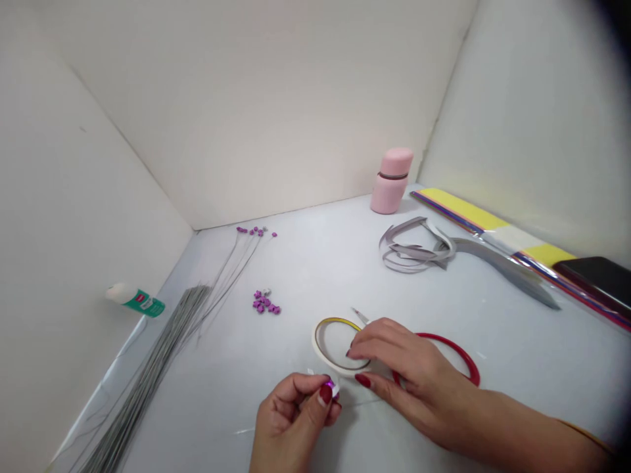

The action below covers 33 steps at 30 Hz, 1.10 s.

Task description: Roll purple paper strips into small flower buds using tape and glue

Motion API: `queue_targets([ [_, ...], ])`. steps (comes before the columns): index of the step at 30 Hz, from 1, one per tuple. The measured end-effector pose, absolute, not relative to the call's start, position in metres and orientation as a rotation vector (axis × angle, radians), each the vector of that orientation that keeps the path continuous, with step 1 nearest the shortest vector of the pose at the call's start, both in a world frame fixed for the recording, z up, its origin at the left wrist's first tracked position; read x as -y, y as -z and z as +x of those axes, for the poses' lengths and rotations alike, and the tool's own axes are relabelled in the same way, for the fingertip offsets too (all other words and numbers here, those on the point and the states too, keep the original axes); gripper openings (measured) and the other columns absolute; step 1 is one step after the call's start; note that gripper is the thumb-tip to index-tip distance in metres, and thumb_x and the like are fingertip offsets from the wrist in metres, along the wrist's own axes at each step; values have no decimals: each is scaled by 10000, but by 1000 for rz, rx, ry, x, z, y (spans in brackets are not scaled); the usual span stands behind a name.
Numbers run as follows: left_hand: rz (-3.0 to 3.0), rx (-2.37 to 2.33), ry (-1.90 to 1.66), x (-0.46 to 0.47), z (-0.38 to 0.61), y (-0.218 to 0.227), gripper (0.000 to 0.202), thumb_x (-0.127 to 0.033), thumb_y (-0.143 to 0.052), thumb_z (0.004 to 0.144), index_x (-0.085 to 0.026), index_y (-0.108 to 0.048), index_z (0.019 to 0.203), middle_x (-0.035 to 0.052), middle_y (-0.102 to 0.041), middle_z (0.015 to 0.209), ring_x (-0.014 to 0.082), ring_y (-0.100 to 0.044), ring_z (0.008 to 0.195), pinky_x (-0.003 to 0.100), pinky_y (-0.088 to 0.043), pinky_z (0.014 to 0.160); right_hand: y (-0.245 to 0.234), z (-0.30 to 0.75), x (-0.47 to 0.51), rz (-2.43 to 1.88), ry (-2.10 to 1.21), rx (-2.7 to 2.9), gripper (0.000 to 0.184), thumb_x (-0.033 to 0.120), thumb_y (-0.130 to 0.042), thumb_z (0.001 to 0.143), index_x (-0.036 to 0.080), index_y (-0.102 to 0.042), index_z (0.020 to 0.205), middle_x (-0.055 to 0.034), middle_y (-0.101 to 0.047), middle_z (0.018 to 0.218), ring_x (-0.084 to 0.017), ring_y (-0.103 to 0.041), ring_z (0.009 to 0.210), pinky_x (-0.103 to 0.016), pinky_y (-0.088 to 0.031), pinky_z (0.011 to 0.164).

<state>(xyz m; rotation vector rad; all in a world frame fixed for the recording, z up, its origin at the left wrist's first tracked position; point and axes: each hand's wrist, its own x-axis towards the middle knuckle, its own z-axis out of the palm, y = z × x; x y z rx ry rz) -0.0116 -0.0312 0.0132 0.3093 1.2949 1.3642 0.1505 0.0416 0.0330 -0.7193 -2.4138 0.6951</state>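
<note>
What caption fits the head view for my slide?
Left hand pinches a purple paper piece; right hand touches a gold-edged quilling strip coil beside a red coil.

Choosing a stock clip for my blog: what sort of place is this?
Probably a paper-craft workspace, going by the rolls of paper strip, the bundle of grey wires and the tiny purple flowers.

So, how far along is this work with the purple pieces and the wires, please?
Done: a few thin wires already have purple pieces at their tips. In hand: the left hand pinches a purple piece, and the right hand rests on a paper coil. Left: a loose purple heap and a large grey wire bundle lie untouched.
</note>
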Motion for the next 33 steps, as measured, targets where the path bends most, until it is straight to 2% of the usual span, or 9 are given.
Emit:
queue_targets([
  [4, 419, -1274, -1327, 33, -8, -17, 206, -282, -798, 482, -135, -694, 583, 10, -669, 489, 76, -573, 473, 153, -452, 509, -41, 147, -36, -680, -842, 2500, 169, 123, -469, 817, 189, -578, 929, -61, -565, 928, -164, -499, 885, -298, -423, 794],
  [6, 453, -1273, -1312, 34, -8, -18, 204, -288, -791, 496, -135, -694, 590, 13, -671, 502, 77, -564, 478, 154, -448, 513, -42, 144, -36, -674, -934, 2538, 124, 137, -475, 828, 177, -583, 876, -51, -575, 882, -159, -498, 864, -284, -419, 781],
  [13, 576, -1327, -1290, 34, -9, -15, 156, -279, -760, 555, -149, -688, 603, -22, -632, 481, 61, -531, 487, 120, -401, 509, -36, 147, -45, -701, -1183, 2492, 56, 209, -513, 832, 177, -555, 815, -12, -576, 804, -126, -507, 777, -252, -403, 733],
  [17, 609, -1341, -1250, 34, -10, -15, 158, -294, -749, 566, -155, -692, 614, -6, -652, 527, 70, -535, 511, 122, -395, 514, -38, 146, -48, -665, -1183, 2522, 25, 174, -538, 806, 179, -548, 784, 6, -572, 782, -119, -500, 774, -256, -375, 774],
  [22, 582, -1344, -1208, 34, -9, -16, 189, -332, -736, 578, -156, -704, 640, -4, -643, 530, 85, -544, 536, 139, -415, 543, -37, 145, -50, -707, -1173, 2549, 80, 98, -548, 768, 177, -548, 763, 17, -568, 760, -112, -492, 767, -259, -342, 818],
  [28, 550, -1293, -1242, 35, -8, -7, 157, -266, -772, 534, -174, -691, 633, -10, -657, 534, 62, -528, 490, 125, -397, 499, -36, 145, -49, -698, -1171, 2558, 65, 109, -541, 769, 172, -537, 753, 15, -564, 758, -111, -493, 768, -272, -310, 850],
  [33, 594, -1315, -1211, 36, -10, -5, 132, -268, -757, 553, -168, -696, 614, 23, -696, 599, 85, -560, 547, 141, -413, 542, -37, 144, -50, -702, -1154, 2574, 50, 132, -547, 778, 180, -540, 765, 19, -564, 773, -108, -498, 779, -290, -275, 885],
])
